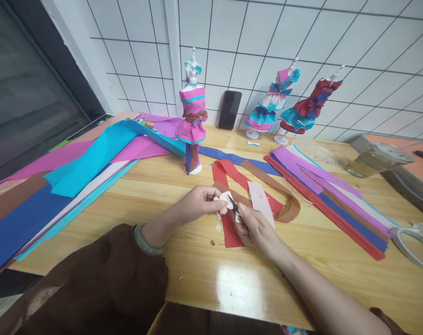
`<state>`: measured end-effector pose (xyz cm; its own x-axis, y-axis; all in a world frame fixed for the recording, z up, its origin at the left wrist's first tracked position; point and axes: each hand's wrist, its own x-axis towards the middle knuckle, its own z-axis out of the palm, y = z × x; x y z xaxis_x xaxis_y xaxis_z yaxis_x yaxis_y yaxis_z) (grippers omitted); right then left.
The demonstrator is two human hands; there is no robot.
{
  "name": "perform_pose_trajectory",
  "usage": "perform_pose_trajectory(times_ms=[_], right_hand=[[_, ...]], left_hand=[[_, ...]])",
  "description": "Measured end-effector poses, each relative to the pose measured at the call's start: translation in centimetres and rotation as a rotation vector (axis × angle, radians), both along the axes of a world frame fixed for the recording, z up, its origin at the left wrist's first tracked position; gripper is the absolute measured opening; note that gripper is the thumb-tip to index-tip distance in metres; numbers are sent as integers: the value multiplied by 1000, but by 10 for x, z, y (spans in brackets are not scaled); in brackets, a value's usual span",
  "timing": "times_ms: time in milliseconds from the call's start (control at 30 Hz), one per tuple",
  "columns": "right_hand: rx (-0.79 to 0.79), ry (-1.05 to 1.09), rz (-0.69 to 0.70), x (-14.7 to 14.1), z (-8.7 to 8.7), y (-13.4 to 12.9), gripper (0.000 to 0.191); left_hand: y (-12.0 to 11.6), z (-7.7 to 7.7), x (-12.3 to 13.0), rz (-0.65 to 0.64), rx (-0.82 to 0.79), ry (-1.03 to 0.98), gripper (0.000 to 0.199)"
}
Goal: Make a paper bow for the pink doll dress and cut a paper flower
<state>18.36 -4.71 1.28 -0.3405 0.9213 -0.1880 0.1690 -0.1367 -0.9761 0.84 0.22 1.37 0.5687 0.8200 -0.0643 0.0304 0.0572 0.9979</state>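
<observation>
Between my left hand's [200,204] thumb and fingers is a small white paper piece [226,199] with rounded, petal-like edges. My right hand [255,228] grips a pair of small dark scissors [234,204], whose blades touch the right side of that piece. Tiny white scraps [218,226] lie just below the paper. Under and around both hands spread red paper strips [232,235], a curved brown strip [291,209] and a pale pink strip [262,200]. My fingers partly hide the scissor handles.
A mini mannequin in a pink paper dress [192,111] stands ahead, two more dressed mannequins [267,107] at back right. A phone [230,110] leans on the tiled wall. Colored paper strips lie left [103,149] and right [333,200]. Far right are a cup [377,160] and a tape roll [412,246].
</observation>
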Motion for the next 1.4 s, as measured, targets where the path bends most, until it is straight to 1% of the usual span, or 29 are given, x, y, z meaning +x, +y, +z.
perform_pose_trajectory(times_ms=[133,833,1133,1300,1400], right_hand=[[24,-13,1,0,1,0,46],[17,-23,0,1,-5,2,46],[9,-16,12,2,-3,1,46],[-24,39,-8,1,-3,2,46],[-38,54,-23,0,-3,3,46]], left_hand=[[0,0,0,-1,8,-7,22],[1,-1,0,6,5,-15,21],[3,-3,0,31,-12,-32,23],[3,0,1,-3,-21,-53,27],[2,-2,1,-27,-36,-53,28]])
